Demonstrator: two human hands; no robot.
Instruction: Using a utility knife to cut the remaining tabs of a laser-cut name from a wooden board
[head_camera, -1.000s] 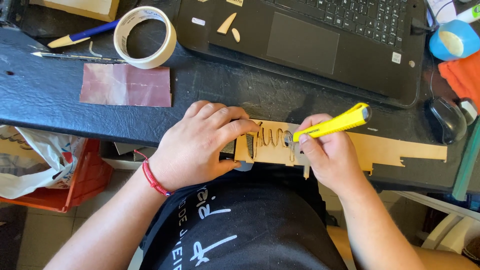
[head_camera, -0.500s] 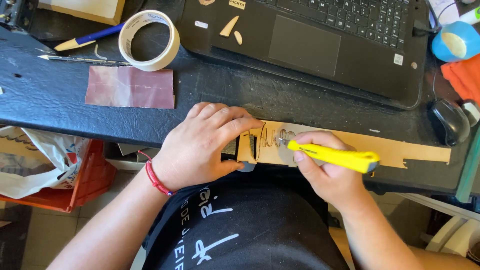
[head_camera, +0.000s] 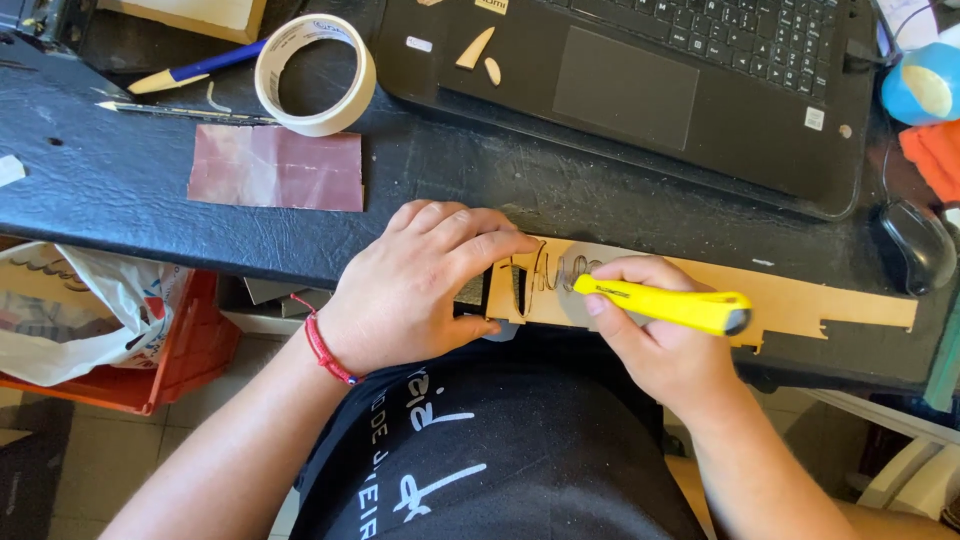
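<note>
Two hands on the cardboard strip (head_camera: 800, 300): left hand (head_camera: 420, 285) flat on its end, right hand (head_camera: 660, 350) clamped around a yellow cutter (head_camera: 665, 303)

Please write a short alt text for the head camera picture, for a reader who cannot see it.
Seen from above, a person's right hand holds a yellow utility knife against a thin wooden strip with cut-out shapes, while the left hand presses the strip down at the edge of a black desk. A laptop, a tape roll and reddish sandpaper lie behind.

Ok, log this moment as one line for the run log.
left hand: pressing cardboard strip on desk edge | right hand: holding yellow utility knife against strip's cut lettering | nearby: tape roll, laptop
</note>
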